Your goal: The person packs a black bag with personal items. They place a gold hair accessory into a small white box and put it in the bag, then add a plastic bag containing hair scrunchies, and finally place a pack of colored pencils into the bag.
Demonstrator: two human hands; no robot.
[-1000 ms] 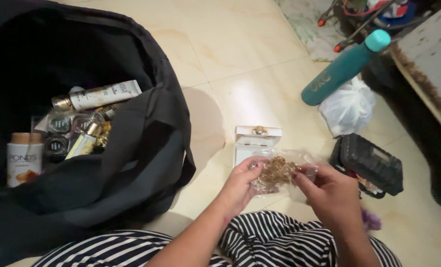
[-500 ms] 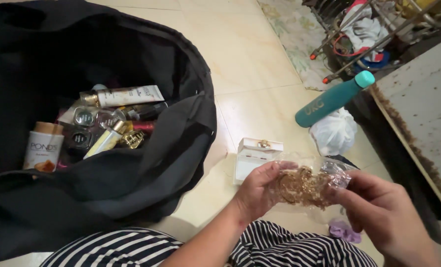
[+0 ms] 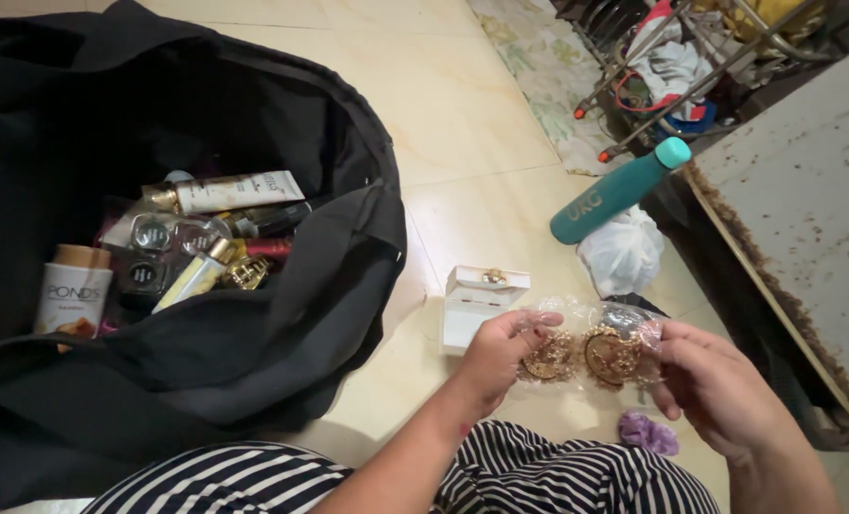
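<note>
A clear plastic pouch [image 3: 586, 347] with round gold jewellery pieces inside is stretched between both hands above my striped lap. My left hand [image 3: 499, 360] pinches the pouch's left end. My right hand [image 3: 715, 385] grips its right end. Just behind the pouch a small white box [image 3: 472, 303] with a gold clasp stands open on the cream tiled floor.
A large open black bag [image 3: 329, 276] at left holds tubes, small jars and a white round container [image 3: 70, 300]. A teal bottle [image 3: 618, 190] leans over a white plastic bag [image 3: 622, 252]. A purple scrunchie [image 3: 647, 433] lies by my knee. A worn board [image 3: 805, 200] stands at right.
The pouch has been pulled flatter between my hands, so the gold pieces now show as two round shapes. The view shifted slightly left.
</note>
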